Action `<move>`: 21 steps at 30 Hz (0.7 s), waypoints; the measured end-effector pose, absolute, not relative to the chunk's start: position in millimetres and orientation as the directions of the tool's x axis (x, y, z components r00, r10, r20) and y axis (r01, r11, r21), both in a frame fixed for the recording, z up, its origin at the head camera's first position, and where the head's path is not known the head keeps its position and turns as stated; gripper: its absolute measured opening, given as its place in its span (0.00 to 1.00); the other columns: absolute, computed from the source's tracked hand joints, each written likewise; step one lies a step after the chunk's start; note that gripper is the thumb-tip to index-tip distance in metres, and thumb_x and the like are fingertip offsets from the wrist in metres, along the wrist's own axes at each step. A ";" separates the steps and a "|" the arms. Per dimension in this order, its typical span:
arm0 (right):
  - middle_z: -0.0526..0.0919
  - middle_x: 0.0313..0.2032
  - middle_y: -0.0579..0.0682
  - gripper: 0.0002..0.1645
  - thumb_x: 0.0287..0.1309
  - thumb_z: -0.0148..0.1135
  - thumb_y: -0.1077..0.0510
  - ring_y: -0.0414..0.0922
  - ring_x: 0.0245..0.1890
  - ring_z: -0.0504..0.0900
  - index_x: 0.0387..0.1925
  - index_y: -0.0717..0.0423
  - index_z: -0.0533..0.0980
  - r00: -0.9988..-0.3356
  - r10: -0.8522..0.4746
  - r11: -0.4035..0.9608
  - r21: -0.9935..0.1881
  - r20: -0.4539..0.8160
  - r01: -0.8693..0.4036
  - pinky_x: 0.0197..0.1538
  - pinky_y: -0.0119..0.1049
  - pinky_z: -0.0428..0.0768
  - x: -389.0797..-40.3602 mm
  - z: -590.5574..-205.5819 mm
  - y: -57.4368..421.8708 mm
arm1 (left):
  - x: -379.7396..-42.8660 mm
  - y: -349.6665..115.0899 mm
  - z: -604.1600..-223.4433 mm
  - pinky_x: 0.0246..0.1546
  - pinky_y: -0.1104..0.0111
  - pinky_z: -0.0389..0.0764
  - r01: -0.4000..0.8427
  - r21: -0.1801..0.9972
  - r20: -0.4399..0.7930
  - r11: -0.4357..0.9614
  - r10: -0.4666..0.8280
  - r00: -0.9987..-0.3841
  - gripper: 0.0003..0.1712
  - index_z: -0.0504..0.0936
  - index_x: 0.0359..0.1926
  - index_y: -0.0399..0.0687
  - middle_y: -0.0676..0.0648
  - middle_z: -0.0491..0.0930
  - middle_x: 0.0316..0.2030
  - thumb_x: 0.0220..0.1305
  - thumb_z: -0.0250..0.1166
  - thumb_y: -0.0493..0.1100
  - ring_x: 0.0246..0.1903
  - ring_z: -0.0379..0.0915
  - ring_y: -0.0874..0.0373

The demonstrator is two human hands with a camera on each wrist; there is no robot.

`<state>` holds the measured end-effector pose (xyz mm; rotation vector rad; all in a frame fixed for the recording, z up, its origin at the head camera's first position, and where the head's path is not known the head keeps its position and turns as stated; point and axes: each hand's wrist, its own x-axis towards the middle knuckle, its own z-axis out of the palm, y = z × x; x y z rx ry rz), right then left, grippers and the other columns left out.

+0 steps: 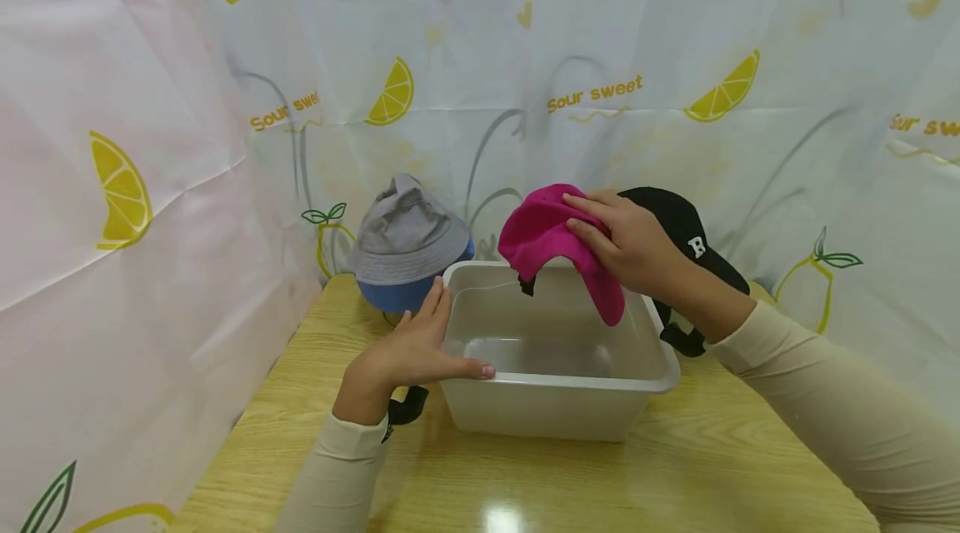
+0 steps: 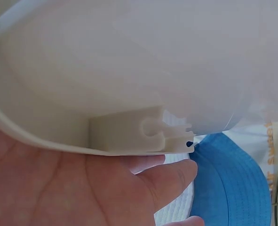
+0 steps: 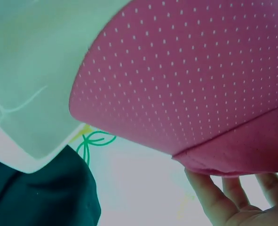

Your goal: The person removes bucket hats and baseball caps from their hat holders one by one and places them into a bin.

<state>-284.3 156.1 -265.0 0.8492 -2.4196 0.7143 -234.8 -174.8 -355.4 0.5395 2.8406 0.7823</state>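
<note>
A bright pink baseball cap point(image 1: 551, 225) hangs over the basin, its brim pointing down and toward the front right. My right hand point(image 1: 633, 237) grips the cap by its crown; in the right wrist view the dotted underside of the brim point(image 3: 186, 70) fills much of the picture. A beige plastic basin point(image 1: 540, 412) stands on the table below the cap. At its left front corner my left hand point(image 1: 405, 362) rests with fairly straight fingers along the outer side and the thumb on the front rim. In the left wrist view, the palm point(image 2: 82, 188) lies against the rim.
Behind the left hand, a grey bucket hat point(image 1: 408, 237) sits on top of a blue one point(image 1: 397, 296). A black cap point(image 1: 675, 221) with a white letter is right of the basin, partly behind my right arm. Lemon-print cloth point(image 1: 480, 58) hangs around the wooden table point(image 1: 720, 450).
</note>
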 end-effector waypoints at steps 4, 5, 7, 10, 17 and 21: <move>0.80 0.63 0.53 0.28 0.75 0.60 0.49 0.51 0.58 0.79 0.72 0.50 0.74 -0.707 -0.465 0.659 -0.325 0.532 -0.678 0.52 0.49 0.87 -282.2 -271.9 153.2 | -235.2 -174.9 -355.8 0.77 0.36 0.35 0.303 0.514 -0.048 0.802 0.380 -0.924 0.85 0.31 0.83 0.48 0.45 0.23 0.83 0.43 0.71 0.83 0.82 0.28 0.43; 0.80 0.63 0.53 0.28 0.75 0.60 0.48 0.51 0.59 0.79 0.72 0.49 0.74 -0.713 -0.472 0.659 -0.329 0.519 -0.676 0.53 0.48 0.87 -282.1 -273.6 152.1 | -235.4 -174.9 -356.0 0.77 0.36 0.35 0.303 0.514 -0.049 0.802 0.380 -0.924 0.85 0.31 0.83 0.47 0.45 0.23 0.83 0.43 0.71 0.83 0.82 0.28 0.43; 0.80 0.63 0.53 0.28 0.75 0.59 0.48 0.52 0.60 0.78 0.72 0.48 0.74 -0.717 -0.492 0.655 -0.333 0.494 -0.679 0.54 0.49 0.86 -281.9 -276.7 150.4 | -236.0 -174.9 -356.4 0.77 0.36 0.35 0.302 0.514 -0.050 0.803 0.380 -0.924 0.85 0.32 0.84 0.47 0.45 0.23 0.83 0.43 0.71 0.83 0.82 0.28 0.44; 0.78 0.66 0.53 0.29 0.75 0.59 0.47 0.54 0.64 0.77 0.73 0.45 0.73 -0.729 -0.526 0.656 -0.336 0.438 -0.676 0.55 0.50 0.86 -282.8 -281.4 147.9 | -236.4 -175.1 -357.0 0.77 0.35 0.35 0.300 0.513 -0.051 0.804 0.378 -0.925 0.85 0.32 0.84 0.48 0.45 0.23 0.83 0.42 0.70 0.84 0.82 0.28 0.44; 0.78 0.67 0.53 0.29 0.74 0.61 0.48 0.54 0.64 0.77 0.73 0.44 0.73 -0.709 -0.609 0.638 -0.313 0.354 -0.704 0.56 0.48 0.85 -285.6 -292.0 141.4 | -236.9 -175.1 -357.5 0.77 0.35 0.37 0.308 0.511 -0.042 0.802 0.382 -0.923 0.85 0.32 0.84 0.48 0.44 0.23 0.83 0.42 0.70 0.84 0.82 0.25 0.46; 0.82 0.60 0.50 0.30 0.73 0.61 0.47 0.48 0.54 0.79 0.73 0.46 0.73 -0.693 -0.648 0.621 -0.309 0.315 -0.721 0.50 0.42 0.85 -287.6 -298.5 135.9 | -236.2 -174.5 -356.3 0.76 0.34 0.37 0.313 0.508 -0.042 0.802 0.387 -0.921 0.85 0.32 0.84 0.47 0.43 0.23 0.83 0.43 0.71 0.84 0.82 0.25 0.46</move>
